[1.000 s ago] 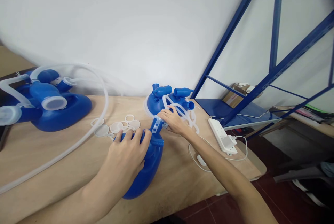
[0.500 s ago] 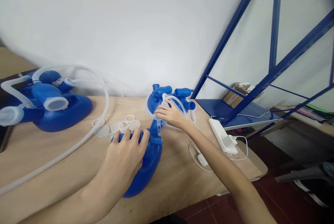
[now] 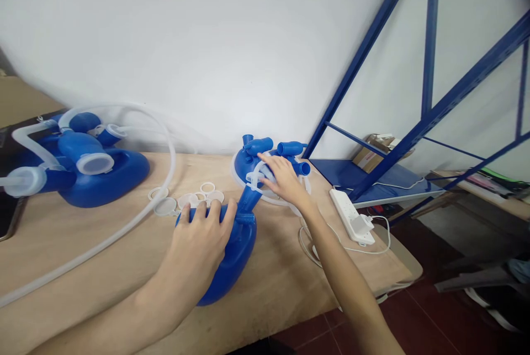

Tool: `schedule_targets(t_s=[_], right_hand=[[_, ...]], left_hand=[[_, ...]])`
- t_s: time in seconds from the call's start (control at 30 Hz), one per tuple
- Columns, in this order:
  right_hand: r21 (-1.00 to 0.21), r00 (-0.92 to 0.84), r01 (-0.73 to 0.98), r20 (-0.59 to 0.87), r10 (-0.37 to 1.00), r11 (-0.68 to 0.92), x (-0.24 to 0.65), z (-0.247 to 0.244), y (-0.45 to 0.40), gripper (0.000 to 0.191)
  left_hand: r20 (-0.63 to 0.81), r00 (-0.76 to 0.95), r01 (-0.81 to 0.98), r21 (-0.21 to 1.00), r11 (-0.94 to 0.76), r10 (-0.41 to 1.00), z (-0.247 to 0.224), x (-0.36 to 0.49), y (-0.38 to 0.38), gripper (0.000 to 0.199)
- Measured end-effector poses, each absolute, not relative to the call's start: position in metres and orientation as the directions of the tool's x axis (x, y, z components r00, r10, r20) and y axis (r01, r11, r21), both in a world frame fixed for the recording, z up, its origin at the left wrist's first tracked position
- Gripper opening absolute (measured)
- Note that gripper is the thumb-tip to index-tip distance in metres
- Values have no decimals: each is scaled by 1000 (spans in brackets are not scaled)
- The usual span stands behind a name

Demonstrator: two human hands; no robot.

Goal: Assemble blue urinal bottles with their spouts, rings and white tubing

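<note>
A blue plastic bottle (image 3: 229,275) with a handle lies on the wooden table (image 3: 285,283), its neck pointing away from me. My left hand (image 3: 201,242) is closed over its handle. At the neck's far end, the fingers and thumb of my right hand (image 3: 285,181) curve around a translucent cap (image 3: 267,171); the palm side is hidden. A translucent strap (image 3: 253,175) sits at the neck's mouth. Just beyond lie blue tubular fittings (image 3: 259,146) and a coil of translucent tube (image 3: 236,170).
Several translucent rings and discs (image 3: 165,206) lie left of the bottle. Farther left, another blue bottle (image 3: 107,178) has a long translucent hose (image 3: 120,231) trailing along the table. A white power strip (image 3: 350,214) with cables is at right, beside a blue metal shelf (image 3: 372,184).
My right hand has shifted slightly right and curled its fingers around the cap; before, it lay flatter over the tubing. My left hand stays on the bottle's handle.
</note>
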State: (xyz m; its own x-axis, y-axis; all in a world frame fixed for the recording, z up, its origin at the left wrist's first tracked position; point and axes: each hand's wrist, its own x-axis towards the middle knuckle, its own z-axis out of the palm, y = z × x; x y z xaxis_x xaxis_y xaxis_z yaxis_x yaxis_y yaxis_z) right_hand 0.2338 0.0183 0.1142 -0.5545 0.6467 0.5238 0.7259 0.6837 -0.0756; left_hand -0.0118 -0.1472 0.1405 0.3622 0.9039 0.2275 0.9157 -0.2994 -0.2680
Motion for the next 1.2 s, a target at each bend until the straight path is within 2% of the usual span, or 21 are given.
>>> schedule_targets(t_s=[0.1, 0.2, 0.33, 0.43, 0.57, 0.67, 0.77, 0.87, 0.93, 1.0, 1.1, 1.2], right_hand=[[168, -741, 660, 308, 597, 732, 232, 113, 12, 80], [219, -777, 628, 230, 586, 746, 228, 109, 12, 73], [153, -771, 627, 255, 583, 763, 225, 103, 14, 61], [111, -756, 632, 306, 579, 767, 224, 99, 15, 54], [46, -705, 673, 339, 623, 738, 226, 106, 18, 49], [-65, -610, 725, 401, 684, 686, 230, 114, 22, 42], [-151, -567, 713, 451, 690, 685, 233, 117, 21, 43], [-165, -649, 666, 351, 675, 727, 231, 114, 12, 63], [-207, -708, 627, 248, 661, 751, 230, 113, 4, 82], [-272, -748, 590, 170, 641, 761, 228, 113, -2, 92], [-299, -772, 572, 119, 624, 764, 223, 111, -7, 78], [-277, -800, 536, 135, 584, 798, 208, 107, -15, 66]], left_hand=[[361, 386, 908, -311, -280, 849, 126, -12, -144, 82], [482, 401, 911, -298, -284, 779, 112, -11, -140, 85], [591, 414, 909, -228, -350, 692, 92, -15, -134, 84], [637, 444, 889, -226, -398, 630, 81, -22, -132, 81], [608, 473, 876, -244, -417, 637, 85, -32, -131, 83], [565, 503, 859, -240, -453, 654, 101, -41, -132, 87], [564, 541, 826, -216, -521, 623, 123, -51, -137, 92], [580, 578, 790, -222, -571, 574, 144, -65, -147, 90], [536, 631, 760, -279, -587, 561, 153, -79, -154, 86], [452, 702, 709, -367, -603, 550, 157, -98, -159, 85], [361, 802, 597, -481, -642, 476, 157, -136, -161, 86], [389, 799, 600, -458, -656, 459, 160, -175, -161, 81]])
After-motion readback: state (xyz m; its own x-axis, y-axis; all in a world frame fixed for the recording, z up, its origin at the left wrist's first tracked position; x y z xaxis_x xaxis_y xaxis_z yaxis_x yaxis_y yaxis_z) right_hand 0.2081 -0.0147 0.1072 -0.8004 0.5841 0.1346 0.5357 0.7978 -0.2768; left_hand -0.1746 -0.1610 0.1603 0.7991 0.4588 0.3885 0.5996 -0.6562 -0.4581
